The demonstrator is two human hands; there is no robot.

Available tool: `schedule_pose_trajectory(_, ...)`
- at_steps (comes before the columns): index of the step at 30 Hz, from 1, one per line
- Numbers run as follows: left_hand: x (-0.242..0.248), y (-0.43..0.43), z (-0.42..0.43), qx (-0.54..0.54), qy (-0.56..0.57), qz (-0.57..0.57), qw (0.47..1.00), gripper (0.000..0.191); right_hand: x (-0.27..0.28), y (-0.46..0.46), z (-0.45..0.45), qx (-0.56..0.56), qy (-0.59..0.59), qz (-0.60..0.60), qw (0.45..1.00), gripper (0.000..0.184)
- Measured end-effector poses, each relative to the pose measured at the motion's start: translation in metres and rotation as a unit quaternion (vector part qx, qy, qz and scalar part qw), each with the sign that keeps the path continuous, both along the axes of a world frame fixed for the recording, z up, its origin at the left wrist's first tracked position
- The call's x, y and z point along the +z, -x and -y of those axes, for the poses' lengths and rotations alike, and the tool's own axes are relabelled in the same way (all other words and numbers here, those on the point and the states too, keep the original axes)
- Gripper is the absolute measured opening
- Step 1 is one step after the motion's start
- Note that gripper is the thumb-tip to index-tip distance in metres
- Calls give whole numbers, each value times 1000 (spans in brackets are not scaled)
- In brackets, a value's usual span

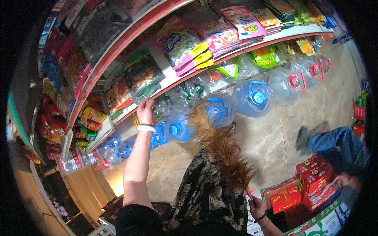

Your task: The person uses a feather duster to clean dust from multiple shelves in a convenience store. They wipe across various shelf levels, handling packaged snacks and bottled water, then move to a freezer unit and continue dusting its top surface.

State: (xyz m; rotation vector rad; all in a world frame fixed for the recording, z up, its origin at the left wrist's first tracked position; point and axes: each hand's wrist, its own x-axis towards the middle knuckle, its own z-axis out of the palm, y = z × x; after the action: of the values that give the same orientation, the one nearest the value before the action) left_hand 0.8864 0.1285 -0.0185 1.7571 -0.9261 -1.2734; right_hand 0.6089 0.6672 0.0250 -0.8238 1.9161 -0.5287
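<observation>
My left hand [145, 112], with a white bracelet and a dark beaded one at the wrist, reaches up to the edge of a shelf [172, 79]. Its blurred fingertips meet the lower end of a black and green food packet [143, 73]; whether they grip it cannot be told. Low on the right, my right hand [257, 209] has its fingers curled around a small red object [249, 193], mostly hidden. Left of the packet lie red and white packets [118, 93]. Pink and yellow candy bags [189, 50] overlap on its right.
Large water bottles with blue caps [256, 96] and red handles [296, 81] line the floor under the shelf. Brown hair [218, 150] hangs across the middle. At right, another person's jeans [336, 144] and hand [344, 179] show near red boxes [314, 172].
</observation>
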Motion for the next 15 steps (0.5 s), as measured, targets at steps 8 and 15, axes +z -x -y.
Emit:
schedule_pose_trajectory(8, -23, -93, -21, 115, 71, 65, 989, 11, 19, -45, 105, -10, 65, 20, 998, 16)
schedule_pose_trajectory(15, -2, -62, 51, -369, 332, 588, 639, 72, -13, -122, 127, -18, 62, 79, 995, 15)
